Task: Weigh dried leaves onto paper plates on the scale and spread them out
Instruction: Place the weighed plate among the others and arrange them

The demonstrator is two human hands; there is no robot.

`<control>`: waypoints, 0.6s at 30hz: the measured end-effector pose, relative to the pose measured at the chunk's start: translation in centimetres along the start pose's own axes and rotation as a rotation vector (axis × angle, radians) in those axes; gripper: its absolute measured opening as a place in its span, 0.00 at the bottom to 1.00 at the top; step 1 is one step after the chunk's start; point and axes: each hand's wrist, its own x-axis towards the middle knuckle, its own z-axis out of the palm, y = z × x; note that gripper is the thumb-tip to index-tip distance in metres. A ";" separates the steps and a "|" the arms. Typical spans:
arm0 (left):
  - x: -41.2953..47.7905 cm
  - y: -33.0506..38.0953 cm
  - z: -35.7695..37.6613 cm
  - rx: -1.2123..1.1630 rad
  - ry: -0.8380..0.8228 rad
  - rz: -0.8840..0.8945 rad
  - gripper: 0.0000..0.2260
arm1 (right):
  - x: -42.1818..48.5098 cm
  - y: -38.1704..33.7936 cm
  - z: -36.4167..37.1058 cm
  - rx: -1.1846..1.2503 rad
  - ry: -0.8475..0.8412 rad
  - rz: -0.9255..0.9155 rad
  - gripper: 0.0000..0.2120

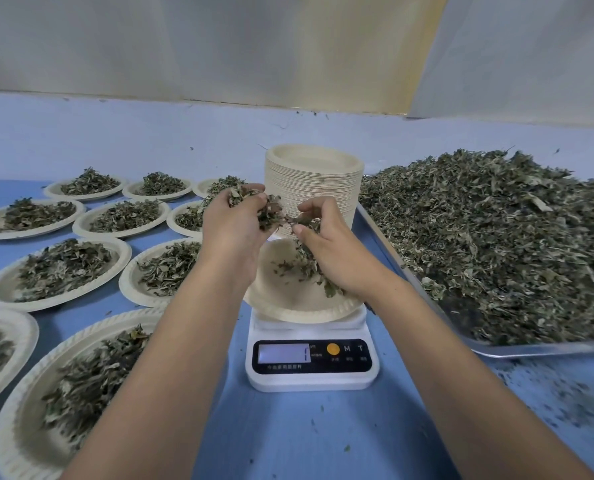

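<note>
Head view: we see the left hand [233, 223] raised above the scale, its fingers curled round a clump of dried grey-green leaves [268, 211]. The right hand [333, 251] is just beside it, thumb and fingertips pinching the leaves that hang between the two hands. Below them a round cream paper plate [288, 301] sits on a small white digital kitchen scale [311, 375]. A thin scatter of leaves lies on this plate, partly hidden by the right hand. The scale's lit display [283, 353] shows what looks like a single digit. Directly behind the scale stands a tall stack of cream paper plates [314, 183], its top plate bare. To the right, a clear shallow plastic tray [531, 350] carries a large heap of loose leaves [496, 244] that covers most of it, and the tray's near edge lies close to the scale. To the left, many filled paper plates [60, 268] lie in rows, each with a spread mound of leaves, and the nearest is partly covered by the left forearm. Everything rests on the blue worktop [288, 438], which has leaf crumbs strewn at the near right.
</note>
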 end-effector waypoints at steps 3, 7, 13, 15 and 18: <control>-0.2 0.5 0.2 -0.005 -0.021 0.012 0.06 | 0.1 0.0 0.2 -0.026 -0.008 -0.017 0.11; -0.4 0.8 0.3 -0.002 -0.033 0.016 0.07 | 0.3 -0.1 0.4 -0.050 0.027 -0.051 0.12; -0.3 0.8 0.3 -0.010 -0.016 0.008 0.07 | 0.4 -0.4 0.4 -0.005 0.089 -0.066 0.13; -0.3 0.7 0.3 -0.009 -0.001 0.006 0.07 | 0.3 -0.4 0.4 -0.005 0.098 -0.073 0.13; -0.1 0.7 0.2 -0.014 0.002 -0.001 0.07 | 0.3 -0.2 0.4 -0.024 0.104 -0.087 0.13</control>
